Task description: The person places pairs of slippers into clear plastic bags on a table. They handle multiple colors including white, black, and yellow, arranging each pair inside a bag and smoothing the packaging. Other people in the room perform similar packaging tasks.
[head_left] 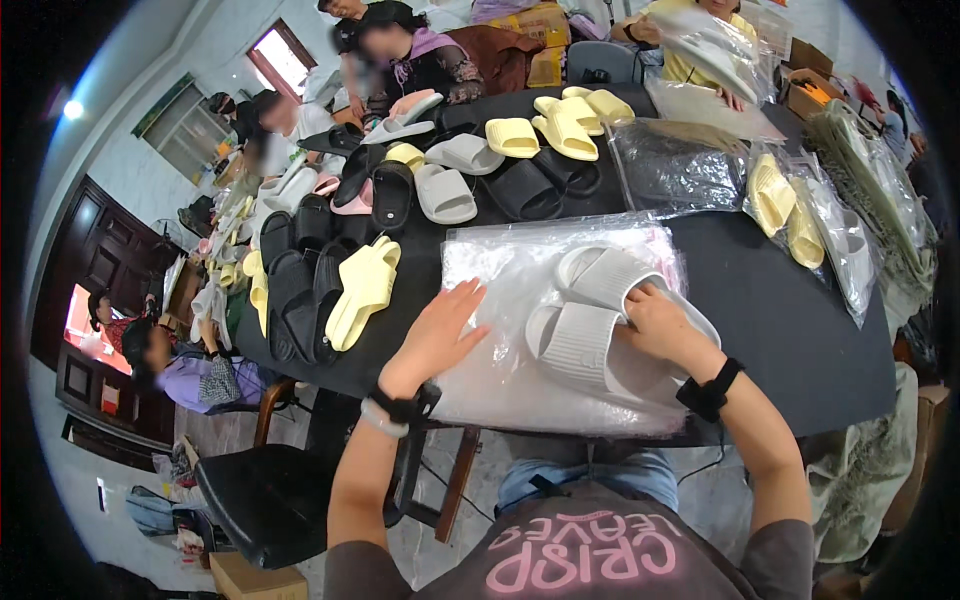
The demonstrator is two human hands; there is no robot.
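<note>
I have the gray slides lying on a stack of clear bags [480, 395] at the near edge of the black table [790, 335], straps toward the far left and heels toward the lower right. The near slide [575, 340] and far slide [600, 275] are side by side.

My right hand [665, 325] reaches in from the heel end, fingers dipping in by the straps; their tips are hidden, so I can't tell whether they pinch anything. My left hand [440, 328] is over the left part of the bags, thumb well apart from the fingers, pinching nothing.

I judge the step in hand to be setting the pair in place on the bags; I can't tell whether any film covers it. To me, the next move calls for a steady right hand that keeps the two together, and a light left-hand pinch on one layer of film only, since the sheets probably cling and slip.
</note>
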